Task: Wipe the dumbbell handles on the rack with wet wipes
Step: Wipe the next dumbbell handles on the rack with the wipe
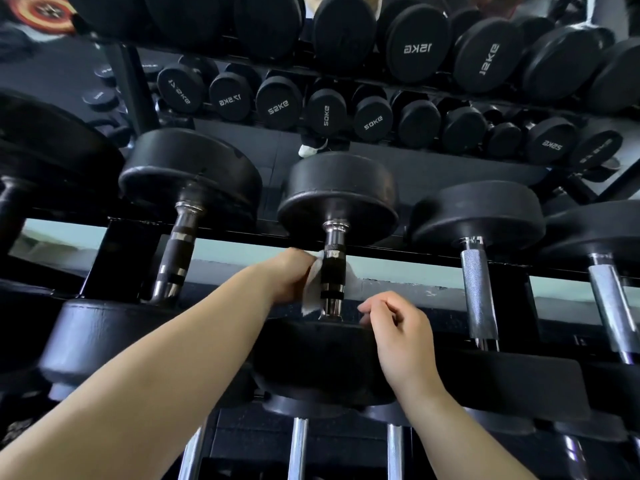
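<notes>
Right hand (398, 327) is being held loosely curled, nothing gripped, at 4 o'clock of the centre dumbbell handle (333, 268). Wet wipe (311, 294) is being gripped by left hand (292, 278) and pressed on from 9 o'clock. Wiping is being done mid-handle. Next, probably: a full-length stroke, then the knurled handle (478, 289) at 3 o'clock.

crumpled white wet wipe (309, 297), seemingly wrapped partway round the black, chrome-ended handle (333, 271) of the centre racked dumbbell (337, 195)

Dim, contrasty wide-angle view, soft bowed edges
</notes>
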Tool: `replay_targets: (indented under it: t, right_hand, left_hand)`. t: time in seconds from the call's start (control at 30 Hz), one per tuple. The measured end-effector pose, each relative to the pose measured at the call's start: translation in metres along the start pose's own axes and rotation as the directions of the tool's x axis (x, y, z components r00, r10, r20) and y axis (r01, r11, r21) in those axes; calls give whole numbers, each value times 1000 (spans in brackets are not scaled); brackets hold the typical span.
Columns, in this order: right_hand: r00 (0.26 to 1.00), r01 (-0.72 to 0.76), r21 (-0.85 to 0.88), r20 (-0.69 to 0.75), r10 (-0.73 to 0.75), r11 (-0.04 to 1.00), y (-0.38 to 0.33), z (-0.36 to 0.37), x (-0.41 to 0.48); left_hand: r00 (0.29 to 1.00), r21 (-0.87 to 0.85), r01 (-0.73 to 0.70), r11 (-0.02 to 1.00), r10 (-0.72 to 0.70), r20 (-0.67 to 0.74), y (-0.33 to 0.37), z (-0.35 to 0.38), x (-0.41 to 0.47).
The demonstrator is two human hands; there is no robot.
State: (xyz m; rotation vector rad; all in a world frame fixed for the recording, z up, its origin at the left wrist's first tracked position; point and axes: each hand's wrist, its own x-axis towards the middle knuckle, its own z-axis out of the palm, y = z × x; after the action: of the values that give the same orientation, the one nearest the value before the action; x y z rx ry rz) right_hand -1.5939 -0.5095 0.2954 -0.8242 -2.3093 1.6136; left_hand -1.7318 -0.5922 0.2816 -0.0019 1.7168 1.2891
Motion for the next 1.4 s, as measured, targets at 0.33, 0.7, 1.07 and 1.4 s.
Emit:
replay_targets:
  t: [0.33, 0.7, 1.07, 1.4]
  right_hand:
    - [1000, 13, -11, 18, -13, 1000, 1, -1, -1]
    - [1000, 22, -33, 13, -22, 999, 3, -1, 0]
    - [1000, 10, -7, 25, -10, 1000, 1, -1, 1]
    - [1000, 6, -13, 16, -5, 1000, 2, -1, 0]
  left_hand:
    - [992, -387, 24, 922, -69, -104, 5, -6, 14]
    - [992, -477, 18, 879, 43, 115, -4, -10, 15]
    - [968, -231, -143, 962, 185, 172, -5, -15, 10]
    - [975, -88, -60, 994, 77, 206, -14, -14, 1]
